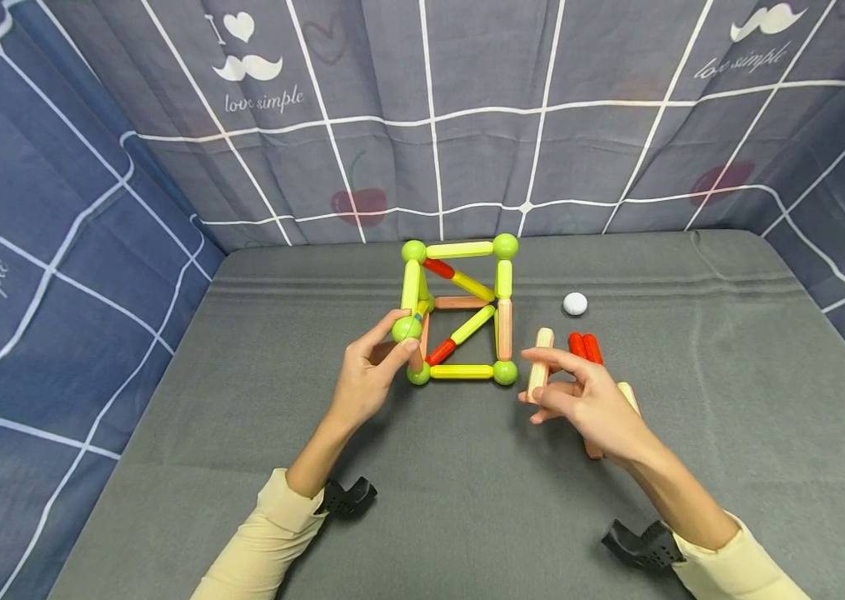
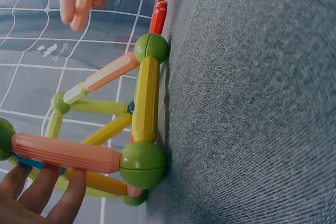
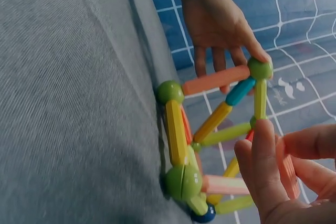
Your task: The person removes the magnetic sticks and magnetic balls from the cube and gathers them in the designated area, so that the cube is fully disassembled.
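A box-like frame of magnetic rods (image 1: 462, 372) and green balls (image 1: 505, 372) stands on the grey cloth, with red-and-yellow diagonals inside. At its near left upper corner my left hand (image 1: 366, 379) pinches a green ball (image 3: 260, 68) between thumb and fingers. That ball tops an upright orange magnetic rod (image 2: 68, 153); other left fingertips lie behind this rod. Just right of the frame, my right hand (image 1: 595, 404) holds a loose orange magnetic rod (image 1: 540, 367) between thumb and fingers, apart from the frame. This rod (image 2: 85, 2) also shows raised in the left wrist view.
To the right lie a white ball (image 1: 575, 304), two red rods (image 1: 586, 346), a pale rod (image 1: 628, 397) and an orange rod (image 1: 592, 450), the last partly under my right hand. Patterned blue-grey curtains (image 1: 482, 158) border the cloth surface (image 1: 460, 500) at back and sides.
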Demonstrator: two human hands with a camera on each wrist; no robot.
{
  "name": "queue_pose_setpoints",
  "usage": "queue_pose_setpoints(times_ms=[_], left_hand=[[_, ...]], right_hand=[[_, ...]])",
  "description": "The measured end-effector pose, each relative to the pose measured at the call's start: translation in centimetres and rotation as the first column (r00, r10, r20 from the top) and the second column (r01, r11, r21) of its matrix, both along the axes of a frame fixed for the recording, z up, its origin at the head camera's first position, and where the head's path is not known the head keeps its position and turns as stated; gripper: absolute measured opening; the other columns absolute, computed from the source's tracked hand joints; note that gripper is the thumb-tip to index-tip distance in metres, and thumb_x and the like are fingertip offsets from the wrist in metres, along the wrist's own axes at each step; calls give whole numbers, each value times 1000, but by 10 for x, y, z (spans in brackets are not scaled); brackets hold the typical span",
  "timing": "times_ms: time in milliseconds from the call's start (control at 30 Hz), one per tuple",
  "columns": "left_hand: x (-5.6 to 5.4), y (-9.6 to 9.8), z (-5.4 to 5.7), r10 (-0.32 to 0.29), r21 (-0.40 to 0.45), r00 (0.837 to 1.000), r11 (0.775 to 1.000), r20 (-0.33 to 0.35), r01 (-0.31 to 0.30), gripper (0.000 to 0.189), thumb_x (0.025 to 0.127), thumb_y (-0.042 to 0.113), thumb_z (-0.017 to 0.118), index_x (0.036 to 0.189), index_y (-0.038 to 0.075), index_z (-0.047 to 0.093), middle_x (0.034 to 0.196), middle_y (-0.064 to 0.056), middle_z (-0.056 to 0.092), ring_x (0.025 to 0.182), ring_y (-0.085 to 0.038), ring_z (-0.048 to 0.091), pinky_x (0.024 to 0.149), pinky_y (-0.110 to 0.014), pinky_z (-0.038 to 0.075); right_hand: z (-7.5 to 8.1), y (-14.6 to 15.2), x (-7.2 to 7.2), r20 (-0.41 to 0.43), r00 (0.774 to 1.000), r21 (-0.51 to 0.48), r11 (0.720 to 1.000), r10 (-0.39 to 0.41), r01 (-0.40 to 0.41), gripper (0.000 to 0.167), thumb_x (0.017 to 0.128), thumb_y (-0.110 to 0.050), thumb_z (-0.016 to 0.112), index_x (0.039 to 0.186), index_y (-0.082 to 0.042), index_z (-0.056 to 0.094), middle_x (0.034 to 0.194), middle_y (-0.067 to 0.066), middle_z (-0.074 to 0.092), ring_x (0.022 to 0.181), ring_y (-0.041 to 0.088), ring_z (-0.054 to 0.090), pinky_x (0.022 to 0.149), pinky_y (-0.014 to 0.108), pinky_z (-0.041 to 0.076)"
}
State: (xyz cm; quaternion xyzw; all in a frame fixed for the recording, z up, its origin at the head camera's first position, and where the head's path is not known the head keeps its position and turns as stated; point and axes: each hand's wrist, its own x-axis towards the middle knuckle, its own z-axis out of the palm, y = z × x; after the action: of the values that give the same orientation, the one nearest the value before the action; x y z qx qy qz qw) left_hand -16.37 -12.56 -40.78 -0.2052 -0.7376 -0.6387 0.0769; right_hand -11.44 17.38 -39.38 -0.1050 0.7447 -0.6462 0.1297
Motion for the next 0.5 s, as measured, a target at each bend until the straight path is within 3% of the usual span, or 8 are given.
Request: queue_pose_setpoints(times_ms=[167,300,500], left_hand=[[0,0,-1,-6,-6,1000,1000,-9,6,38,97,3,62,135,2,57,107,-19,65,95,-44,66,75,-34,54],[0,0,-1,-2,-10,1000,1000,-9,2,38,97,5,63,135,4,58,108,-19,66,95,-43,66,72,-39,53],[-1,0,-1,-3,-11,1000,1000,-16,3,38,97,2,61,134,1,57,108,-20,65,96,-44,66,73,-42,53]], right_hand=[[-1,13,5,-20,998,25,998,-64,65,36,95,-2,59,130,3,54,95,25,68,73,36,69,76,32,55],[-4,22,7,-16,994,65,992,-107,108,31,98,-12,61,126,0,58,91,16,66,68,31,67,69,36,55],[-10,37,11,15,994,13,994,-113,113,27,99,-13,62,123,-2,59,75,14,59,53,36,59,53,41,52]])
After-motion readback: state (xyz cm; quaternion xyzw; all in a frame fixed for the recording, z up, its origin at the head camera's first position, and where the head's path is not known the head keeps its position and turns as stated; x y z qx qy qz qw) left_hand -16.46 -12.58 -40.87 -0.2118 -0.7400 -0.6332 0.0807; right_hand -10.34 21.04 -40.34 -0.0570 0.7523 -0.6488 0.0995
